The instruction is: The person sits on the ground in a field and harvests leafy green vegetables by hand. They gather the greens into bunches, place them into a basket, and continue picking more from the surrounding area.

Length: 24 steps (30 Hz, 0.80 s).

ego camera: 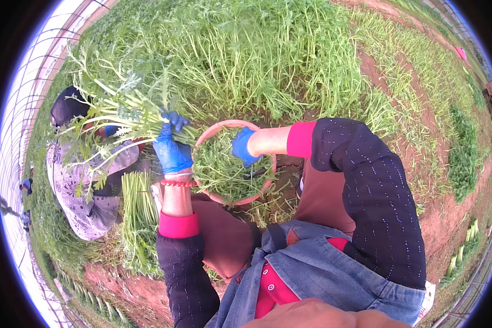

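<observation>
My left hand [173,143], in a blue glove, grips a bunch of leafy green stalks [131,115] by its stem end. The leaves fan out up and to the left. My right hand [244,146], also gloved in blue, is over a round orange tub [213,129] between my knees. Its fingers point down and are partly hidden, so whether they pinch anything is unclear. Loose cut greens [217,164] fill the tub. Below the right hand a dark object like a handle [255,174] lies on them.
Tall uncut greens [270,53] stand ahead. A pile of cut stalks [139,209] lies left of my knee. Close on the left another person [86,188] bends low among the plants. Cut greens [462,156] lie in a heap at the far right, past a strip of stubble [422,94].
</observation>
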Each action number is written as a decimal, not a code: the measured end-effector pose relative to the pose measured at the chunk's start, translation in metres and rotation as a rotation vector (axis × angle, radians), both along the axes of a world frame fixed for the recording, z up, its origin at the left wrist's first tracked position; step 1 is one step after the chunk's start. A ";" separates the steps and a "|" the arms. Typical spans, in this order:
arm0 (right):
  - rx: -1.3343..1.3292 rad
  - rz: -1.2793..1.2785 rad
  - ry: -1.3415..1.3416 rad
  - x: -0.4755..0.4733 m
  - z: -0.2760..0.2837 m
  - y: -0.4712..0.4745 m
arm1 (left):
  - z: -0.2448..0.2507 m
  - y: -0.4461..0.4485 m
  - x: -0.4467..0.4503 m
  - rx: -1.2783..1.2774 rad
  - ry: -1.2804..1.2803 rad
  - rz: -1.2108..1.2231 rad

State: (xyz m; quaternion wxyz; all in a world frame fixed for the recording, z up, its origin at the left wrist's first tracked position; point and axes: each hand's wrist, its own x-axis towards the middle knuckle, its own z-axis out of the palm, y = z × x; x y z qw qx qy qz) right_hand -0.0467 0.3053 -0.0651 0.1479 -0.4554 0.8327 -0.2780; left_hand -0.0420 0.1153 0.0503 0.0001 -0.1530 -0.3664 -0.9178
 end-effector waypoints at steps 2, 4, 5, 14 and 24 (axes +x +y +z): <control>0.417 0.033 -0.272 -0.016 0.021 0.031 | 0.000 -0.013 -0.010 0.070 -0.055 -0.036; 0.074 -0.083 -0.394 -0.043 0.060 0.098 | 0.002 -0.022 -0.019 0.119 -0.088 -0.093; -0.068 -0.250 -0.618 -0.052 0.076 0.139 | 0.003 -0.024 -0.022 0.127 -0.103 -0.105; -0.804 -1.854 -0.608 -0.013 -0.106 0.507 | 0.010 -0.022 -0.028 0.250 -0.307 -0.184; -0.239 -1.417 0.422 -0.111 -0.247 0.413 | -0.026 0.009 -0.059 -0.033 -0.525 -0.094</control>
